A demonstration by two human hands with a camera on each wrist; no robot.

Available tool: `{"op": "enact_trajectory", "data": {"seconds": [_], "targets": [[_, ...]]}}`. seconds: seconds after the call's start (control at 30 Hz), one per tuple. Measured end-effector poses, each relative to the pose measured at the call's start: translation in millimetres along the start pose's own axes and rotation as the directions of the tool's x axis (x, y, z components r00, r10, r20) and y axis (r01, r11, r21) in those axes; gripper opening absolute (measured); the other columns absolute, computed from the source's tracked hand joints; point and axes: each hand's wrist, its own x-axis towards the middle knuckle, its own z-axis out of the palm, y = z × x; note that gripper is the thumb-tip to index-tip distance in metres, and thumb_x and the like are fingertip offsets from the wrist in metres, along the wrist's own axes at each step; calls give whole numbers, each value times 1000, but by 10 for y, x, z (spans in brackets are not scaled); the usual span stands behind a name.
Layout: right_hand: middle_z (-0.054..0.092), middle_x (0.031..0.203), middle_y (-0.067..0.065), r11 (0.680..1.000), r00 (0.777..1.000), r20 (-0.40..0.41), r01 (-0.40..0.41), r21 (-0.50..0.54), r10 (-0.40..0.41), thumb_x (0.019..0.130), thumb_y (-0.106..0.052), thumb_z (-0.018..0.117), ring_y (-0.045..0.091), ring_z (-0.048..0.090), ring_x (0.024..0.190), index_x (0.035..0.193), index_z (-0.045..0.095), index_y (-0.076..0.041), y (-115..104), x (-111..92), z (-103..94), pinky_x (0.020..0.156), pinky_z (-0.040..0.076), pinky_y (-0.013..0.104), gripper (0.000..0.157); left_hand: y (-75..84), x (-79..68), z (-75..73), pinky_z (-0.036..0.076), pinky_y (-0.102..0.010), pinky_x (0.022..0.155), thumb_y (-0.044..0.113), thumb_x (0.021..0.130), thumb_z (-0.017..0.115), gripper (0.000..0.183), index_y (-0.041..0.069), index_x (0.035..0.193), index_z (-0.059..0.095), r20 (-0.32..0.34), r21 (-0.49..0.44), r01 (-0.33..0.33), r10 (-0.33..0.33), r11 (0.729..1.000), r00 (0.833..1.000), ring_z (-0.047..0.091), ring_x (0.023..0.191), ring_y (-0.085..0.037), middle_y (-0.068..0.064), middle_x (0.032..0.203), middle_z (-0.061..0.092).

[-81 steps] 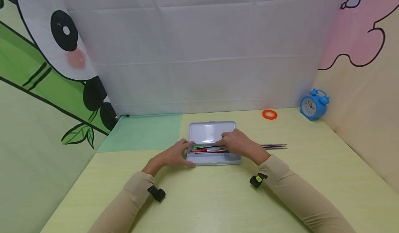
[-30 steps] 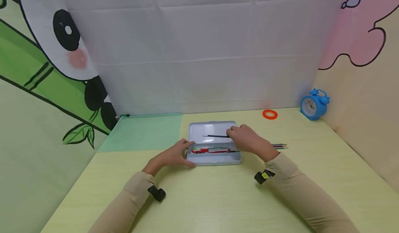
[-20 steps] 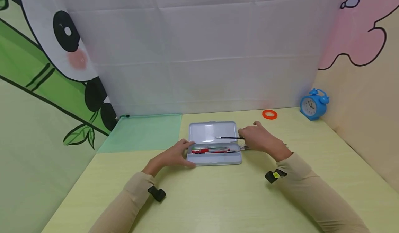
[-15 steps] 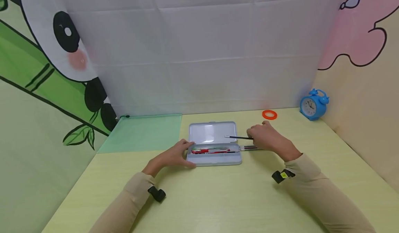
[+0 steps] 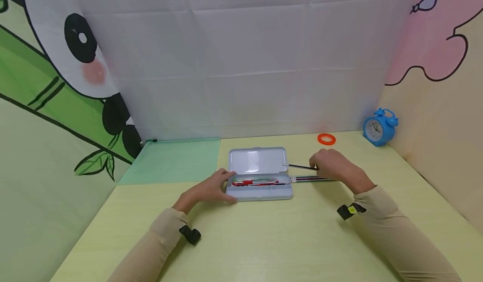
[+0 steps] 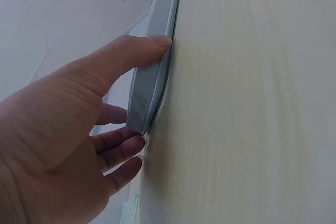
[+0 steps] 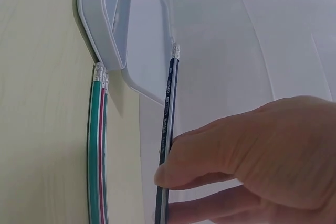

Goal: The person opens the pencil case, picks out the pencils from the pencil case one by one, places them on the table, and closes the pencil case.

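A pale grey pencil case (image 5: 260,194) lies with its lid raised on the table. My left hand (image 5: 212,188) holds its left end; in the left wrist view the thumb lies on the front edge and the fingers reach round the end. Inside are a red pen (image 5: 243,183) and other slim writing tools. My right hand (image 5: 333,165) pinches a dark pencil (image 7: 168,98) between thumb and fingers, its white-tipped end toward the case. Below it, several pencils (image 7: 95,140), one green and one red-striped, lie side by side against the case's right end.
A red-orange ring (image 5: 326,139) lies toward the table's back edge, with a blue alarm clock (image 5: 380,127) in the right corner. A mint-green sheet (image 5: 177,160) covers the back left of the table. Behind rises a white cloth wall (image 5: 245,63).
My right hand has lifted the dark pencil out of the case and carried it right, over the pencils on the table. My left hand has stayed on the case.
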Motion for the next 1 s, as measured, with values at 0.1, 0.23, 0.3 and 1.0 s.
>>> {"op": "enact_trajectory", "data": {"seconds": [0.1, 0.23, 0.3, 1.0], "targets": [[65, 77, -1, 1000, 999, 31, -11, 19, 10, 81, 2, 74, 17, 56, 66, 95, 77, -5, 28, -16, -14, 64, 52, 35, 16, 10, 4, -1, 43, -43, 101, 44, 76, 87, 98, 6, 153, 40, -1, 0, 1, -1, 1000, 1000, 44, 117, -24, -9, 131, 43], [64, 76, -1, 999, 998, 56, -26, 26, 24, 82, -4, 76, 17, 55, 66, 94, 77, -6, 55, -28, -23, 64, 51, 35, 13, 34, 3, -6, 43, -45, 101, 44, 76, 87, 98, 5, 153, 40, -1, -11, -2, 2, 1000, 1000, 44, 118, -25, -10, 131, 43], [63, 76, -2, 999, 998, 58, -26, 29, 25, 82, -7, 76, 17, 55, 65, 93, 77, -6, 61, -31, -25, 62, 50, 35, 11, 40, 4, -6, 43, -45, 102, 44, 76, 87, 98, 5, 153, 40, -1, -17, 0, 0, 1000, 1000, 44, 118, -25, -10, 131, 43], [61, 77, -1, 995, 977, 194, -95, 27, 88, 82, -3, 78, 19, 54, 68, 86, 74, -9, 37, -66, 18, 67, 53, 35, 9, 50, 2, 13, 44, -42, 99, 43, 76, 87, 98, 4, 153, 39, -4, -12, 5, -5, 1000, 1000, 43, 118, -25, -10, 132, 43]]}}
